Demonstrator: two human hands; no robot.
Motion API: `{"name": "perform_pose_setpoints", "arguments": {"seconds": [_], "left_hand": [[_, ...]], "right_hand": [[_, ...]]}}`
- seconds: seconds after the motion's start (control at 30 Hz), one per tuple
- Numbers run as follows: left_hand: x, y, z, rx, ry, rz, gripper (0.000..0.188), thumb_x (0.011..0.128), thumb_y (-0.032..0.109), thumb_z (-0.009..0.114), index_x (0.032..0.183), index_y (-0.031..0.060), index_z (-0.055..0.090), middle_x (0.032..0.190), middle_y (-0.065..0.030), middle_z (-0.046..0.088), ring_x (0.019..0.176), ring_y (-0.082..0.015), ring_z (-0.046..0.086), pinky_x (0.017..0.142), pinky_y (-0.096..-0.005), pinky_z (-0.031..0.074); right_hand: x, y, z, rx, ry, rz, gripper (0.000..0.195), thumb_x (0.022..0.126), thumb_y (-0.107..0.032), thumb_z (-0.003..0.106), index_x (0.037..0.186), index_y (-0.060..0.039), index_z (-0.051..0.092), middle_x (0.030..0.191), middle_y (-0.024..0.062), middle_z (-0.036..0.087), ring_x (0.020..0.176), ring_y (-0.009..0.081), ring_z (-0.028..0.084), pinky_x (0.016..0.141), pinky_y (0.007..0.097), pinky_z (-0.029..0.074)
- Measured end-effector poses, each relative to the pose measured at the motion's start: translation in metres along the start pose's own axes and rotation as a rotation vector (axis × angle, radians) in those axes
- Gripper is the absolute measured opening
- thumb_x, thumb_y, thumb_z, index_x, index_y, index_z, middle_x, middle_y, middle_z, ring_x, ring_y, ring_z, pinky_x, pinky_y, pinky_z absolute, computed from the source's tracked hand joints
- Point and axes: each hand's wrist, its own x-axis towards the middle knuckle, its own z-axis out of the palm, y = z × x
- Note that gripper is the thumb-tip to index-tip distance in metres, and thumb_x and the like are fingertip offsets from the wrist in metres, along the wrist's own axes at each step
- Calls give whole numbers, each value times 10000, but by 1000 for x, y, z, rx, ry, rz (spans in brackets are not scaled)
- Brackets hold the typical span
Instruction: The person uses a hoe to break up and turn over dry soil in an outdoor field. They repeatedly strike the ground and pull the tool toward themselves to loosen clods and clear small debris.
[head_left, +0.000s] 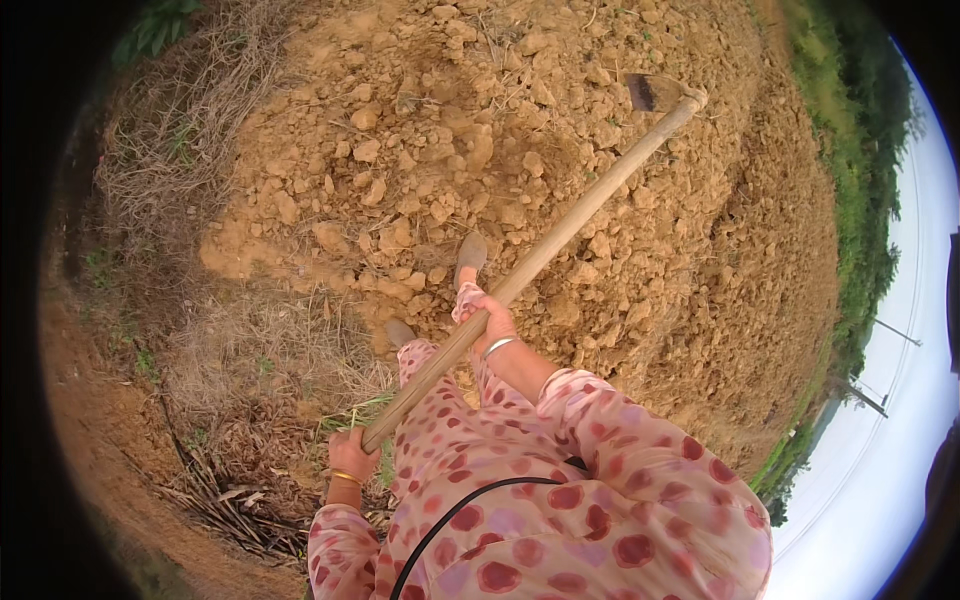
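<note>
A hoe's long wooden handle runs slantwise from the lower left to the upper right of the head view. Its dark metal blade is at the upper right, over or against the clods; whether it touches the soil I cannot tell. My left hand, with a yellow bangle at the wrist, grips the butt end of the handle. Further up the shaft, my right hand, with a silver bangle, is closed around it. Broken, cloddy brown soil lies around the blade and before my feet.
My shoes stand at the edge of the clods. Dry grass and a heap of dead stalks lie to the left. A black cord crosses my clothing. Green bushes and utility poles show at the right.
</note>
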Motion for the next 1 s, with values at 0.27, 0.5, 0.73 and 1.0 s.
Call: {"name": "perform_pose_setpoints", "arguments": {"seconds": [0.27,0.5,0.73,1.0], "left_hand": [[90,109,30,-177,-21,-131,339,636,298,672,886,101,556,711,-144,611,672,-314,596,639,-414,464],[44,120,-39,-317,-235,-395,395,675,343,652,941,77,534,707,-183,604,660,-361,594,613,-438,476],[-121,27,-48,-52,-140,-407,336,610,271,693,848,69,568,633,-148,593,582,-334,578,557,-410,468],[-74,4,14,-89,81,-192,319,577,231,696,824,75,567,633,-116,582,604,-304,570,628,-403,433]], "right_hand": [[18,-135,38,-231,-48,-396,143,750,-127,559,679,-88,440,586,44,470,518,188,485,523,348,458],[82,-58,51,-503,47,-219,131,778,-130,552,716,-61,460,567,58,480,496,178,494,495,326,467],[20,119,5,-251,6,232,145,732,-114,575,646,-59,472,616,78,507,525,196,509,521,357,464],[19,59,19,-224,62,9,124,714,-109,557,652,-82,453,591,62,471,528,202,475,561,381,455]]}}
